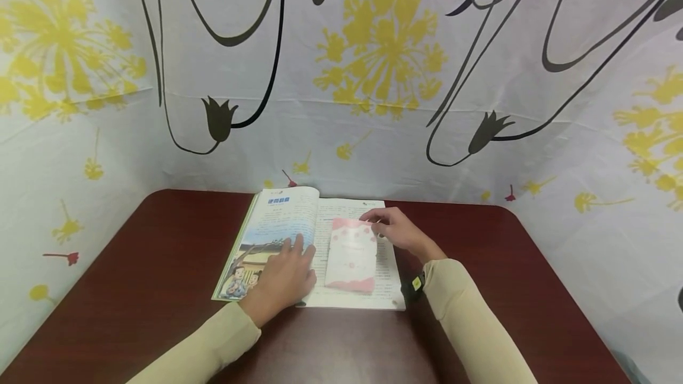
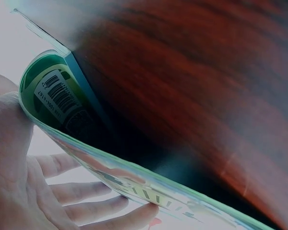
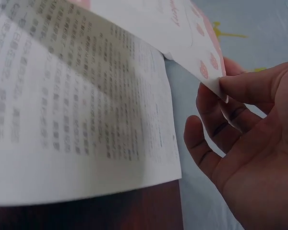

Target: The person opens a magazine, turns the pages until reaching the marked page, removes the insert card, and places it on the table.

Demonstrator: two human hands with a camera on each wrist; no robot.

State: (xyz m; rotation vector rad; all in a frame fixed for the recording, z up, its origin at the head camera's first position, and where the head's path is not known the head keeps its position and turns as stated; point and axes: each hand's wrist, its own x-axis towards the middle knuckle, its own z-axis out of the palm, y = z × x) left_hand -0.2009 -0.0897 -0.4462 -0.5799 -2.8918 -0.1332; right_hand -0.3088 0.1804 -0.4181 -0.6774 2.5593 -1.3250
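An open book with printed text and a coloured picture lies on the dark red table. On its left page rests my left hand, fingers spread and fairly straight; the left wrist view shows those fingers along the page, with a barcode on the cover beneath. A white sheet of paper with pink ends and small strawberry prints is over the right page. My right hand pinches its upper right corner between thumb and fingers. In the right wrist view the sheet stands raised off the page.
The reddish-brown table has rounded far corners. Behind it hangs a pale cloth with yellow and grey flower prints, which also runs down both sides. A dark band with a yellow-green mark is at my right wrist.
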